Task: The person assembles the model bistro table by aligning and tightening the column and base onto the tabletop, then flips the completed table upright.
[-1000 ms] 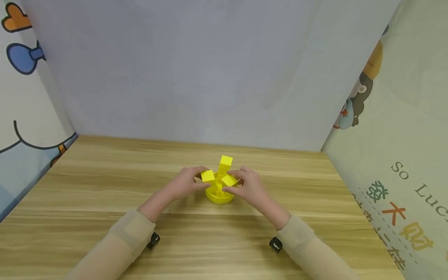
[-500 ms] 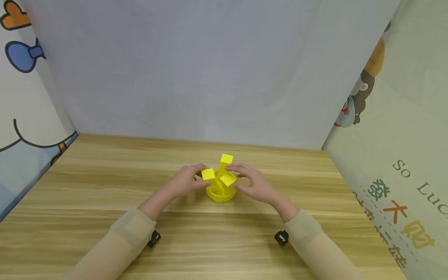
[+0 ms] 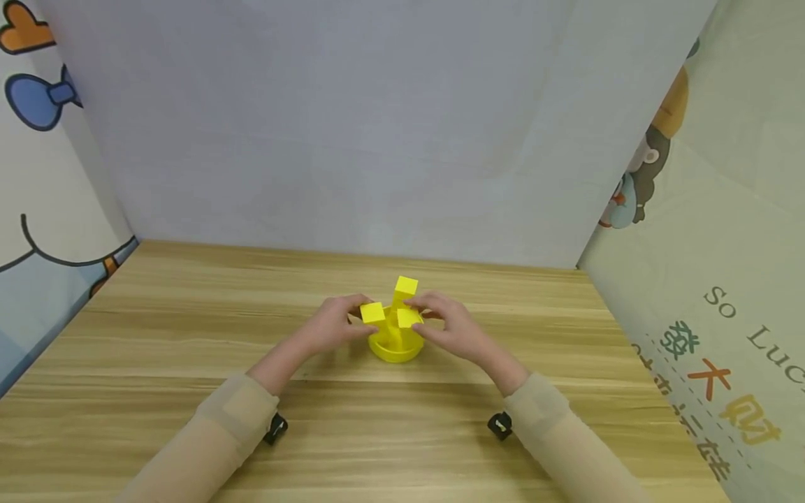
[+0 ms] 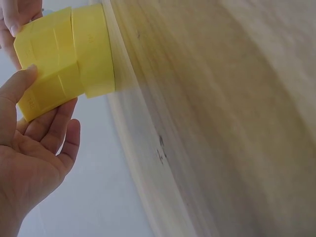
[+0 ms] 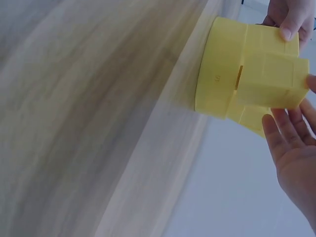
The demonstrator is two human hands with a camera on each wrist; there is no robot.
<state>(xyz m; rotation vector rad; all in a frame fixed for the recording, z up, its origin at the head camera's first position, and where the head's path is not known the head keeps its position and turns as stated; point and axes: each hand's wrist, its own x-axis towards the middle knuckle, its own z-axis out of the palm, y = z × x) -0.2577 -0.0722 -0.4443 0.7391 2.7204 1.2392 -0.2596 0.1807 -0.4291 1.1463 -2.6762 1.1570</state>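
Note:
On the wooden table stands a round yellow dish (image 3: 395, 355) with three square-topped yellow blocks rising from it. My left hand (image 3: 332, 325) pinches the left block (image 3: 373, 313) between thumb and fingers; the left wrist view shows that thumb (image 4: 24, 81) on the block's face. The right block (image 3: 409, 318) is between the thumb and fingers of my right hand (image 3: 458, 330). In the right wrist view this block (image 5: 273, 81) stands close against the dish's wall (image 5: 219, 69). A third block (image 3: 406, 286), taller in the head view, stands at the back, untouched.
The wooden tabletop (image 3: 390, 433) spreads around the dish on every side. A pale grey backdrop (image 3: 352, 140) rises behind it, with printed panels at left and right (image 3: 723, 244). Black wrist cameras (image 3: 275, 428) hang beneath both sleeves.
Half a second ago my right hand had drawn right, off the turned right block. Now its fingers are back on that block, which sits straighter. My left hand keeps its grip.

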